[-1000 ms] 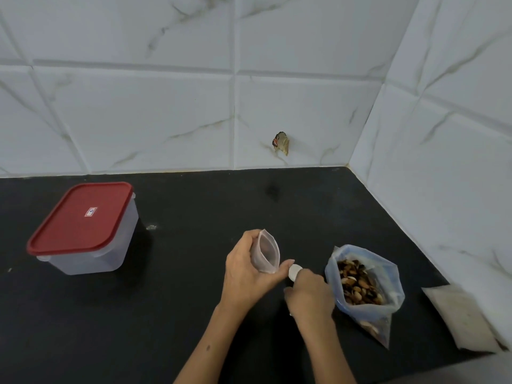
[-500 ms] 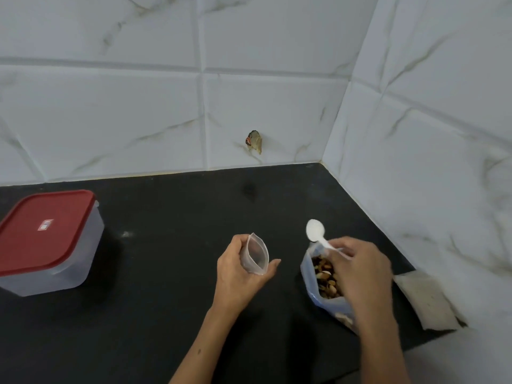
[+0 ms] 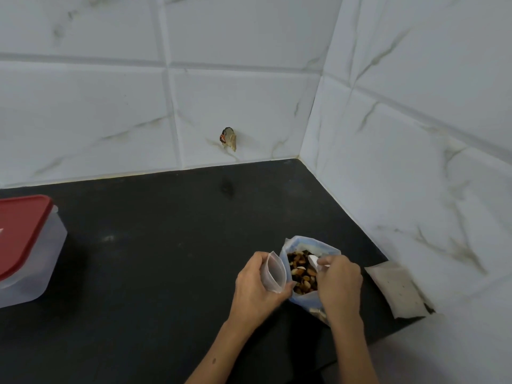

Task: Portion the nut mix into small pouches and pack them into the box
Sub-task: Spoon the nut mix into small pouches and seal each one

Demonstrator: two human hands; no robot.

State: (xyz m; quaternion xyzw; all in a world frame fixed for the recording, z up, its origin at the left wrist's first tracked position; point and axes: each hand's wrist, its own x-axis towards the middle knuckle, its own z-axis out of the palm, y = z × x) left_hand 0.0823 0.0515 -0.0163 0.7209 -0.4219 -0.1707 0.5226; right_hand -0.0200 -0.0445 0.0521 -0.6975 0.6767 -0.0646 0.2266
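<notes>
— So, why are you holding the small pouch up like that in your left hand?

— You've got it pinched between thumb and fingers with the mouth spread and tilted toward the right, touching the rim of the nut mix bag. Likely that keeps the trip from bag to pouch short, so fewer nuts can drop onto the black counter.

— And your right hand?

— It's closed around the handle of a white spoon, whose bowl is dipped in among the nuts. Whether it has a load yet, you can't tell from here.

— What's in each container?

— The bag stands open near the right wall, well filled with brown mixed nuts. The pouch looks empty, as far as the translucent plastic shows. The box sits far off at the left edge, its red lid on; its clear walls show nothing definite inside.

— So the packing hasn't begun?

— By the look of it, no. You'd need the lid off before any pouch goes in. A flat pale packet lies on the right beside the bag; what it is, you can't tell.
</notes>
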